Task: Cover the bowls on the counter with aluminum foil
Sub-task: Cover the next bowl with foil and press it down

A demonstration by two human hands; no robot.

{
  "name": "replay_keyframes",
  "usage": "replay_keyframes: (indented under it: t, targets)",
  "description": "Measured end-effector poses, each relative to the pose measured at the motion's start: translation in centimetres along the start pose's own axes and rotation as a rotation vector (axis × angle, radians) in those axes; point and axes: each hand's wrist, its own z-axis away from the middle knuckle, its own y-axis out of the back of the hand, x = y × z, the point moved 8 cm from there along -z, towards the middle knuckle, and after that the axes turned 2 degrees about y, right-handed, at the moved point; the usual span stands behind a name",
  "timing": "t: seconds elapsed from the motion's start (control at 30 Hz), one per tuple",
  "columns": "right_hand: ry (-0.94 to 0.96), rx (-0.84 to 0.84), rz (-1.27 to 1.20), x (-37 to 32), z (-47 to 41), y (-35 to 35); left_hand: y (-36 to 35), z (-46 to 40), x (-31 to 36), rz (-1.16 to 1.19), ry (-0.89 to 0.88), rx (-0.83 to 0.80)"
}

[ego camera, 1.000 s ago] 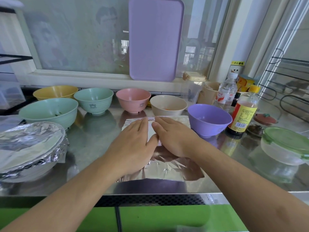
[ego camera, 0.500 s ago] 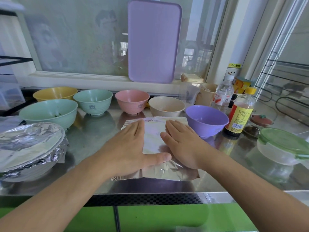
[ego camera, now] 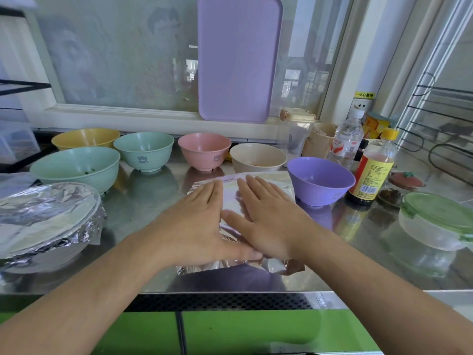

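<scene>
Altogether seven bowls [ego camera: 320, 179], two hands [ego camera: 230, 221].

You had silver foil [ego camera: 256, 185], bowls in yellow [ego camera: 85, 138], mint [ego camera: 144, 151], pink [ego camera: 204, 153], cream [ego camera: 257, 157] and purple [ego camera: 321, 180], and a lilac tray [ego camera: 239, 57].

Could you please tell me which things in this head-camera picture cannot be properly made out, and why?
- Foil sheet: its middle is hidden under the left hand and right hand.
- Foil-covered bowl: contents hidden by its foil; the picture's left edge cuts it off.
- Sauce bottle: label print too small to read.
- Lidded container: cut off by the right edge.
</scene>
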Motion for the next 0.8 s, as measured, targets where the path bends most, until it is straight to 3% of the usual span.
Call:
replay_keyframes:
  t: [0.37,0.47,0.57,0.67,0.8]
  targets:
    - [-0.042,-0.032,-0.066,2.0,2.1,0.7,0.0,-0.1,-0.2,0.076,-0.033,-0.083]
    - [-0.021,-0.013,-0.043,1.8,1.7,0.9,0.5,-0.8,-0.5,0.335,-0.058,-0.163]
    - [-0.013,0.008,-0.025,1.6,1.6,0.7,1.6,-1.7,-0.3,0.518,-0.038,-0.058]
    - [0.009,0.05,-0.037,1.4,1.9,0.8,1.3,-2.4,0.2,0.283,-0.052,0.15]
    - [-0.019,-0.122,-0.141,2.1,2.4,0.5,0.3,-2.4,-0.1,0.215,-0.072,0.236]
